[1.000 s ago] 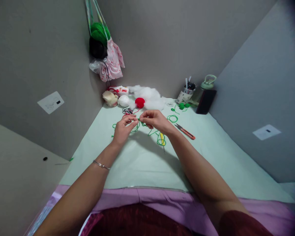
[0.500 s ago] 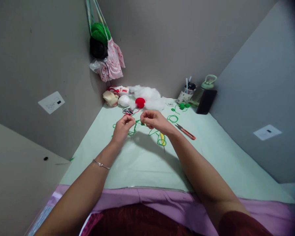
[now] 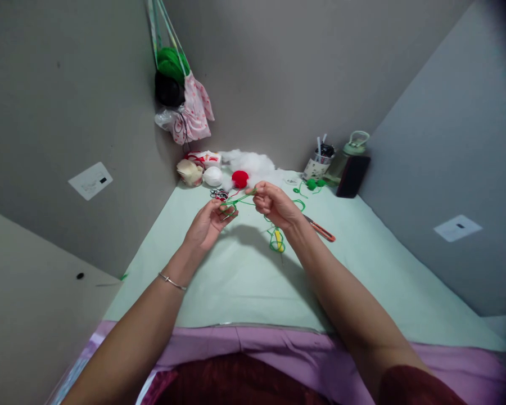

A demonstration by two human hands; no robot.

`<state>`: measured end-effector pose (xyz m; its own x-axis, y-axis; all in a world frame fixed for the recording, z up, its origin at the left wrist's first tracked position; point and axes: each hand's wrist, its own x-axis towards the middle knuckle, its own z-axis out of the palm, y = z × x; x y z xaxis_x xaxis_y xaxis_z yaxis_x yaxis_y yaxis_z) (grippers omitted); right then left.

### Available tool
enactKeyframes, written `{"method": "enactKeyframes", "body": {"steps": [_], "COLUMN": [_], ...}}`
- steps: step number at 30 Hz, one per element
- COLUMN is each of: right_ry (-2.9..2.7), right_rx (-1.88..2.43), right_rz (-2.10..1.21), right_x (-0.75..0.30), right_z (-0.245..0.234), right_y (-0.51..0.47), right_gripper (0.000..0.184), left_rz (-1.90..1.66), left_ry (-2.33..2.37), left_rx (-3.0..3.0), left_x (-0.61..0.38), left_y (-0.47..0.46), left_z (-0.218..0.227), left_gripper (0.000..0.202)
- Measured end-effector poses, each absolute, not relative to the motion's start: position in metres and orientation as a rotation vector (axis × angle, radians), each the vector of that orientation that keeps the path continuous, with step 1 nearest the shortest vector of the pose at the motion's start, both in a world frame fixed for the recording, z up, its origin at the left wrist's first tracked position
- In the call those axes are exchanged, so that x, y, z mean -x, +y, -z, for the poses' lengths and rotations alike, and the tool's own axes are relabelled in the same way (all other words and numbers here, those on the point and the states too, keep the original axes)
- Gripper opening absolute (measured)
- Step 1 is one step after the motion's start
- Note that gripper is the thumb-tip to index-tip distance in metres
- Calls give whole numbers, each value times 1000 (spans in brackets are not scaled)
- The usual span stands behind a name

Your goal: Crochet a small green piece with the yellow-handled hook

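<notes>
Green yarn [image 3: 241, 198] runs in thin strands between my two hands above the table. My left hand [image 3: 205, 224], palm turned partly up, grips some of the yarn, with loops lying across its fingers. Fingers curled, my right hand [image 3: 277, 203] pinches the yarn's other side a little higher up. Below the right wrist lies a yellow-handled crochet hook [image 3: 279, 241] with green yarn tangled round it. Beside the right forearm rest orange thread snips [image 3: 321, 229], their tip partly hidden by the wrist.
Behind my hands stand a red ball [image 3: 240, 179], a white ball [image 3: 213, 176] and white stuffing [image 3: 253, 163]. A pen cup [image 3: 316, 168], a bottle [image 3: 354, 147] and a phone [image 3: 353, 176] stand back right. Green pieces [image 3: 311, 184] lie before them. A bag [image 3: 194, 109] hangs at the corner.
My hands have moved apart, the right one up and to the right, drawing the green yarn into strands between them. My left palm has turned upward and its fingers have opened somewhat.
</notes>
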<state>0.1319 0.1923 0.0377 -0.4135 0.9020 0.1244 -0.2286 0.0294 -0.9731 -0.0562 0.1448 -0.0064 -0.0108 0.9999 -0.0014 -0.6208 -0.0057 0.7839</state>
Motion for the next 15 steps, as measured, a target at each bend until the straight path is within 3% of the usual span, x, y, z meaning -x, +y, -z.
{"method": "enactKeyframes", "body": {"steps": [10, 15], "right_ry": [-1664, -2003], "right_rx": [809, 882], "right_rz": [-1419, -1121], "right_x": [-154, -141], "right_z": [-42, -38], "right_y": [196, 189], "right_gripper": [23, 39], "left_rz": [-1512, -1485], "left_ry": [698, 674], "left_rx": [-589, -578], "left_x": [63, 59], "left_y": [150, 148], "left_z": [5, 5], "left_gripper": [18, 17]}}
